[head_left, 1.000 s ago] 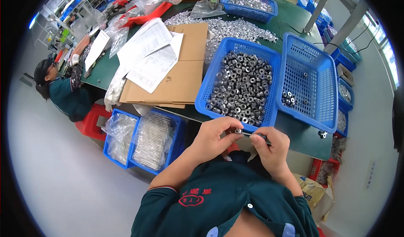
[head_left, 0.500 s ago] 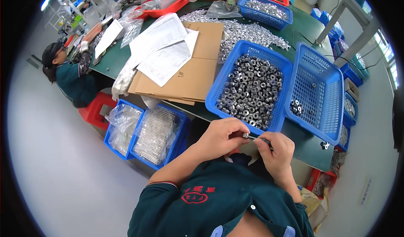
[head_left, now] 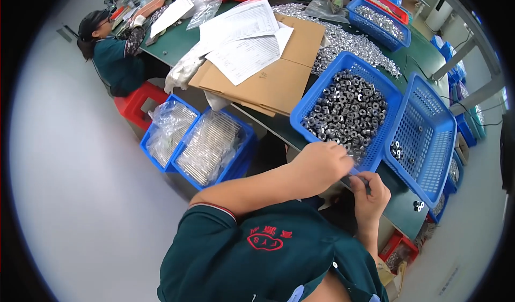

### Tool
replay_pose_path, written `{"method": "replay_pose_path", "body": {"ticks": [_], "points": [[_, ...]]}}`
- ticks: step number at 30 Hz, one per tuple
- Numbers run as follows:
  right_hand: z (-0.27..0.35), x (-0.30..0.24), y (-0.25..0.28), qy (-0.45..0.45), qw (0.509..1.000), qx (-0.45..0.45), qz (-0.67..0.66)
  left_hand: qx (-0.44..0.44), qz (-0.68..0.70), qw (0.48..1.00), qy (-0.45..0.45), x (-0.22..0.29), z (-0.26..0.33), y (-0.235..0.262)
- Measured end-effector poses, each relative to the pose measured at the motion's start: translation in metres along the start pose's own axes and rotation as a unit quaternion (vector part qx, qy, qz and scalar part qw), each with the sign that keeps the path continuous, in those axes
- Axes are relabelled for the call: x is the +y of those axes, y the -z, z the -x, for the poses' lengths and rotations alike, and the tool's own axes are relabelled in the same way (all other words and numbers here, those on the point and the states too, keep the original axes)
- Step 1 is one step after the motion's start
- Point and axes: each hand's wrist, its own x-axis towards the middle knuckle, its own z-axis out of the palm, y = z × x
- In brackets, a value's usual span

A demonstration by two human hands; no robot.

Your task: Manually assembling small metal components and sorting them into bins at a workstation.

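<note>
My left hand (head_left: 326, 165) is at the near edge of a blue plastic basket (head_left: 300, 118) filled with small metal rings (head_left: 351, 109). Its fingers are closed downward, and what they pinch, if anything, is hidden. Just to the right and nearer my body, my right hand (head_left: 371, 199) is closed around a slim dark tool (head_left: 363, 181), mostly covered by the fingers. A second blue basket (head_left: 424, 165), with a few rings near its left side, adjoins the full one on the right.
Cardboard (head_left: 292, 82) and printed sheets (head_left: 244, 60) lie left of the baskets. Loose shiny parts (head_left: 343, 39) are heaped behind. Blue crates (head_left: 249, 144) of bagged rods stand at lower left. A co-worker (head_left: 115, 60) sits at far left by a red stool (head_left: 131, 106).
My left hand has moved away from the tool's tip to the full basket's near rim, dropping the close two-handed hold on a small ring. The view has shifted, moving the scene rightward.
</note>
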Motion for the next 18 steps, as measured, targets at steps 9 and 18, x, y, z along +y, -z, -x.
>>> {"method": "replay_pose_path", "body": {"ticks": [9,18], "points": [[0.059,0.027,0.011,-0.229,0.970,0.000,-0.079,0.049,-0.254,0.929,-0.264,-0.004,-0.080,-0.039],[0.070,0.021,0.023,-0.182,0.978,0.025,-0.100,-0.223,-0.223,0.933,-0.176,-0.018,-0.188,-0.105]]}}
